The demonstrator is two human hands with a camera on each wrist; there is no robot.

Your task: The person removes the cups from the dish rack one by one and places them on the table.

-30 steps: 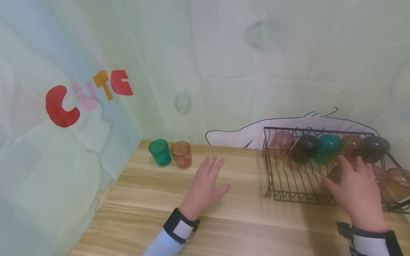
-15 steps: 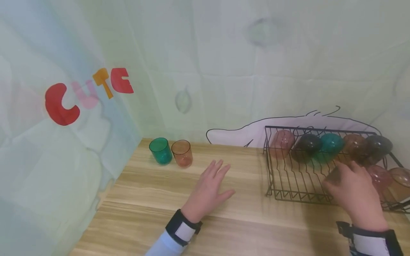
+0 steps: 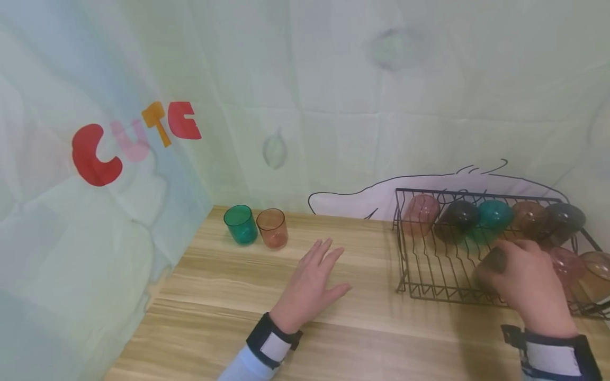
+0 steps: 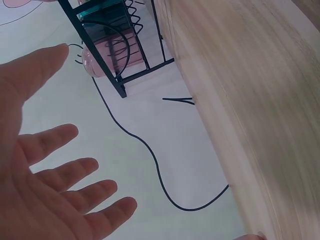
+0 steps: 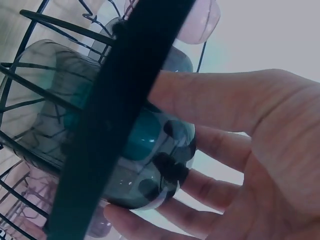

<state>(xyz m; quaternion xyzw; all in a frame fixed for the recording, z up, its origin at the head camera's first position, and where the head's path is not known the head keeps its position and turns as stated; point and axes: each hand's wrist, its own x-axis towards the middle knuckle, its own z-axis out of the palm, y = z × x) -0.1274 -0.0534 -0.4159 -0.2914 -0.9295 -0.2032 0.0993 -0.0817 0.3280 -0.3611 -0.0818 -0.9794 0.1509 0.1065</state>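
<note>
At the front row of a black wire rack (image 3: 450,300), my right hand (image 3: 529,286) holds a dark grey see-through glass (image 3: 491,270). The right wrist view gives a closer look: thumb and fingers curl round the base end of the grey glass (image 5: 145,170), which lies tilted among the wires. A dark rack bar crosses in front of it there. My left hand (image 3: 307,288) hovers over the wooden table with fingers spread, touching nothing. Beyond it a green glass (image 3: 241,225) and an orange-brown glass (image 3: 273,230) stand upright side by side.
Along the rack's back row lean a pink glass (image 3: 422,214), a teal glass (image 3: 495,214) and several others. Right of my right hand are another pink glass (image 3: 564,264) and an amber one (image 3: 593,270). A printed cloth (image 3: 333,132) hangs behind the table.
My right hand has closed its fingers round the grey glass and tilted it slightly to the left in the rack. The left hand has shifted a little right and down.
</note>
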